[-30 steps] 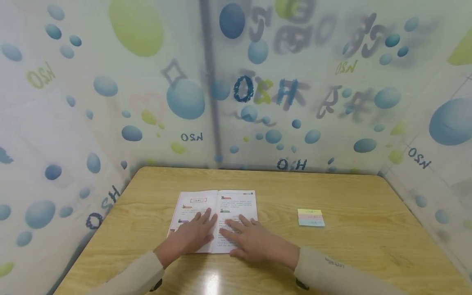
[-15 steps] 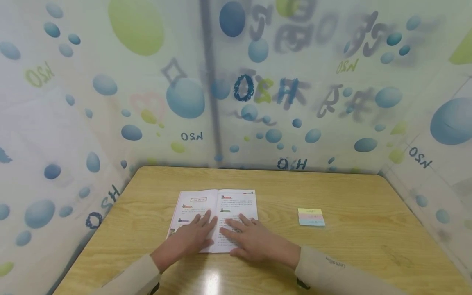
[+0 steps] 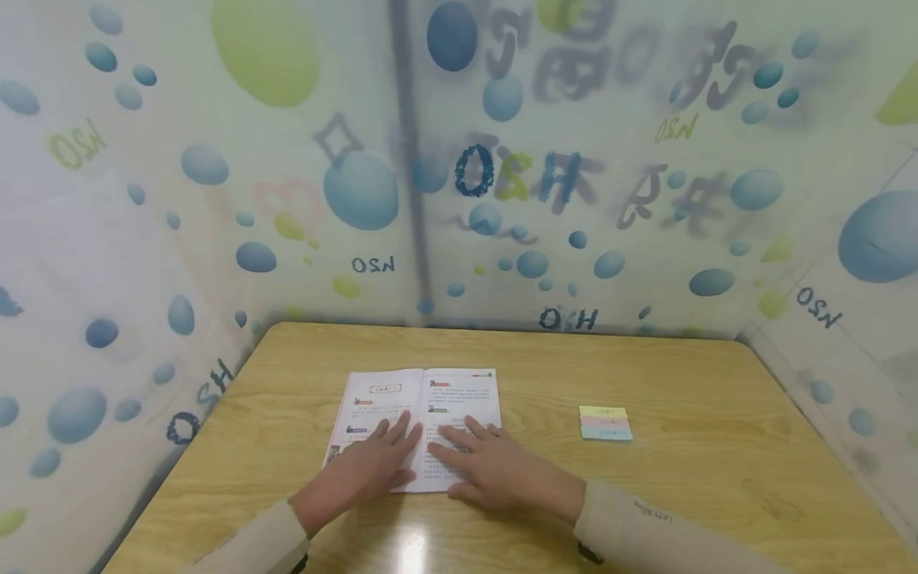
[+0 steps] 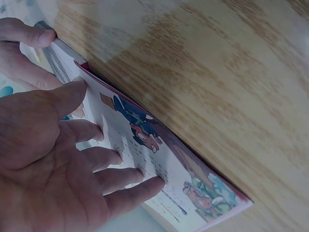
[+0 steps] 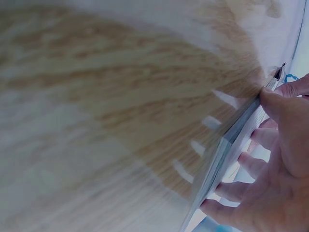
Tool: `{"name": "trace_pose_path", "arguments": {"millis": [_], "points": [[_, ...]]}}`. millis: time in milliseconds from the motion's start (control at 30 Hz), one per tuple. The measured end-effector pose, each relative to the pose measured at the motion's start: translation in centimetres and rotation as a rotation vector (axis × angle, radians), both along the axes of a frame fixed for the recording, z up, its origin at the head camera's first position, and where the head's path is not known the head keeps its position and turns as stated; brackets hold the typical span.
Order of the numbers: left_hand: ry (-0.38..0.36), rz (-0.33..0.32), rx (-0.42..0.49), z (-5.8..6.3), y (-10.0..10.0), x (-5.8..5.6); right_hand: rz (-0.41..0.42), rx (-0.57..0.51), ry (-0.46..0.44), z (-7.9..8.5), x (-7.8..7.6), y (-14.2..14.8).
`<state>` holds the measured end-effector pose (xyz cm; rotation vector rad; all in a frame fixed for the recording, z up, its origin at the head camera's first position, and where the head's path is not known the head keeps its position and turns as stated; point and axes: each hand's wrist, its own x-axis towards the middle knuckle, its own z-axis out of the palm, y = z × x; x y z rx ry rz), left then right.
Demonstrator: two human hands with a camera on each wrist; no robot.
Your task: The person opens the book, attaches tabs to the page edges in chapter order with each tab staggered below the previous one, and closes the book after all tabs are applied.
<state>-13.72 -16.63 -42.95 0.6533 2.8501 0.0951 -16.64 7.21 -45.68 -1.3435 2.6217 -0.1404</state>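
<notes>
An open book [image 3: 461, 391] with printed text lies flat on the wooden table, its two pages spread. My left hand [image 3: 369, 462] rests on the lower part of the left page, fingers extended and spread. On the right page lies my right hand [image 3: 495, 470], also with straight, spread fingers, its thumb by the lower edge. Coloured cartoon figures on the page [image 4: 140, 133] show beside the left fingers in the left wrist view. In the right wrist view, the right fingertips touch the page and the thumb lies at the book's edge [image 5: 227, 140].
To the right of the book lies a small set of yellow, pink and blue sticky notes [image 3: 605, 422] with handwriting. Fabric walls [image 3: 602, 199] with bubble prints close off the back and both sides of the wooden table [image 3: 717, 446].
My left hand has slid slightly toward the lower left on its page, uncovering a little more print. The right hand and the book stay nearly where they were.
</notes>
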Motion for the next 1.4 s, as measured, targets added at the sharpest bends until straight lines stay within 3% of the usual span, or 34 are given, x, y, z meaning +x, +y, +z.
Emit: {"name": "trace_pose_path", "arguments": {"millis": [533, 933, 1067, 1233, 1400], "points": [[-0.061, 0.009, 0.05, 0.4, -0.4, 0.3, -0.014, -0.002, 0.007, 0.0, 0.0, -0.2], [-0.056, -0.012, 0.043, 0.1, -0.5, 0.7, -0.006, -0.022, -0.032, -0.5, -0.2, 0.4], [-0.113, -0.023, 0.037, 0.2, -0.8, 0.4, 0.004, -0.029, -0.044, -0.2, -0.1, 0.5], [-0.189, 0.018, 0.036, 0.8, -0.9, -0.3, 0.025, -0.06, -0.067, -0.1, -0.4, 1.0], [-0.142, 0.023, 0.053, 1.1, -0.7, -0.6, 0.062, -0.119, -0.088, -0.4, -1.1, 2.1]]}}
